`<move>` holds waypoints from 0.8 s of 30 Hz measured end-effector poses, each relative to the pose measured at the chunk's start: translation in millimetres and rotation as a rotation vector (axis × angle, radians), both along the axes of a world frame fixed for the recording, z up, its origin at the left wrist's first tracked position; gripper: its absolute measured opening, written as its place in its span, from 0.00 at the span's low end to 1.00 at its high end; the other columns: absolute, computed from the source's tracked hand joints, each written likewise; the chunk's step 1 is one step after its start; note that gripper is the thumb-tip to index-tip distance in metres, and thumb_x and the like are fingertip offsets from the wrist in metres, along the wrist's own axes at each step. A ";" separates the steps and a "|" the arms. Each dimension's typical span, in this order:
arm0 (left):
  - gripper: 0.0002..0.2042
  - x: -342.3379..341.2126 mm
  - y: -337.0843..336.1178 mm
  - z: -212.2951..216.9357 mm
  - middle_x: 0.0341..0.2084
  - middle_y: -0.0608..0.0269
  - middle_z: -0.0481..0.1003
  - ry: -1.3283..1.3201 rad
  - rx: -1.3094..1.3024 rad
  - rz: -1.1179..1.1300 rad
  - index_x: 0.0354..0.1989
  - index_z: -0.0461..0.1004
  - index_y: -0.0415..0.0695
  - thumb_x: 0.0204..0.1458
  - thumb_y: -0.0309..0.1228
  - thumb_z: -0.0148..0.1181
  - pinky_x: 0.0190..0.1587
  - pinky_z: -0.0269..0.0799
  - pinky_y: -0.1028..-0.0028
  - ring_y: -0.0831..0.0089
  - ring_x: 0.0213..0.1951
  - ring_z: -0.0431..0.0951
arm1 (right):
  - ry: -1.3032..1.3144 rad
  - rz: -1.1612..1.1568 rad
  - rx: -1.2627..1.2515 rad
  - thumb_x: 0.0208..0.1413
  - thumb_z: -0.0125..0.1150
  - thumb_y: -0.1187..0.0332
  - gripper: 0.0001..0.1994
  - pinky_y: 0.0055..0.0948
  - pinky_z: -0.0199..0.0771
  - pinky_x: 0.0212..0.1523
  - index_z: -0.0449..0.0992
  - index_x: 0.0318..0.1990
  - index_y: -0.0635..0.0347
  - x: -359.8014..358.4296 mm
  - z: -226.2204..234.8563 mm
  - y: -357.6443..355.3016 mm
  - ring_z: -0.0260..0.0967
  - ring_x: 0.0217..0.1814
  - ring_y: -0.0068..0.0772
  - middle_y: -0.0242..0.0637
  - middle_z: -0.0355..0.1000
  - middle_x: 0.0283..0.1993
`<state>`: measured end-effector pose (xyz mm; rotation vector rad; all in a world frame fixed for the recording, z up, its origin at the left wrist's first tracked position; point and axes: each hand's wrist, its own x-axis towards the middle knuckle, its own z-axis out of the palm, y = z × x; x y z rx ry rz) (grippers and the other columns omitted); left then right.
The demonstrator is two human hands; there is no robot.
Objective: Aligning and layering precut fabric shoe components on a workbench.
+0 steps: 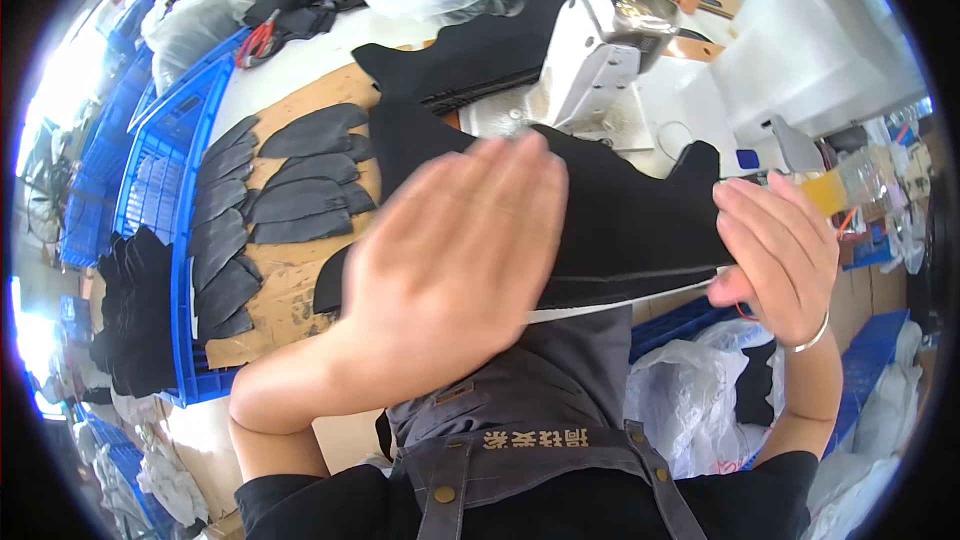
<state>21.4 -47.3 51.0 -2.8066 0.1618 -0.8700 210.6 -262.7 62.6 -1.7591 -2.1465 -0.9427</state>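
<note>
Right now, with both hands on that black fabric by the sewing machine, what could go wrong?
The left hand lies flat and blurred over the black fabric, so it may drag the piece out of line. The right hand pinches only the edge, which could slip free. The fabric reaches toward the sewing machine, where it might snag. The stacked black pieces nearby could get knocked askew.

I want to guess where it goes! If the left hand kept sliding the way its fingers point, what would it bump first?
Probably the white sewing machine. The left hand lies flat and blurred over the black fabric piece, fingers pointing up-right toward the machine. Depth is hard to judge, so it may only slide along the fabric.
</note>
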 end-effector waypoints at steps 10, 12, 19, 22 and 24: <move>0.20 31.7 127.4 -12.9 0.50 0.55 0.75 -0.281 -0.001 0.481 0.55 0.69 0.43 0.50 0.21 0.51 0.52 0.70 0.63 0.56 0.51 0.74 | 0.271 0.010 0.021 0.49 0.56 0.76 0.12 0.37 0.78 0.44 0.74 0.44 0.66 -9.6 -27.4 -3.9 0.75 0.46 0.48 0.47 0.77 0.40; 0.16 78.3 139.8 -34.8 0.43 0.51 0.75 -0.346 0.052 0.333 0.47 0.69 0.40 0.48 0.22 0.51 0.48 0.72 0.62 0.56 0.47 0.76 | 0.267 0.044 0.029 0.43 0.59 0.78 0.13 0.34 0.78 0.39 0.75 0.41 0.65 -15.0 -31.0 4.0 0.76 0.44 0.45 0.44 0.78 0.38; 0.30 101.6 124.2 -73.0 0.58 0.47 0.65 0.167 -0.053 0.225 0.60 0.63 0.37 0.60 0.51 0.44 0.61 0.60 0.56 0.56 0.60 0.66 | 0.335 0.035 -0.110 0.39 0.62 0.79 0.14 0.32 0.78 0.35 0.76 0.39 0.64 -19.2 -39.0 3.6 0.76 0.41 0.43 0.41 0.77 0.36; 0.20 66.7 156.7 -54.2 0.47 0.54 0.74 0.060 -0.170 0.051 0.51 0.72 0.42 0.57 0.45 0.52 0.53 0.66 0.60 0.60 0.48 0.73 | 0.368 0.011 -0.114 0.43 0.60 0.77 0.12 0.33 0.78 0.36 0.76 0.39 0.64 -19.5 -39.3 -6.7 0.76 0.41 0.43 0.41 0.77 0.37; 0.12 28.3 181.2 -39.5 0.34 0.57 0.77 0.227 -0.357 0.182 0.40 0.75 0.40 0.53 0.35 0.60 0.43 0.70 0.66 0.62 0.37 0.75 | 0.402 0.010 -0.107 0.47 0.58 0.74 0.10 0.35 0.78 0.36 0.75 0.39 0.65 -13.7 -42.8 -6.5 0.75 0.41 0.44 0.42 0.77 0.37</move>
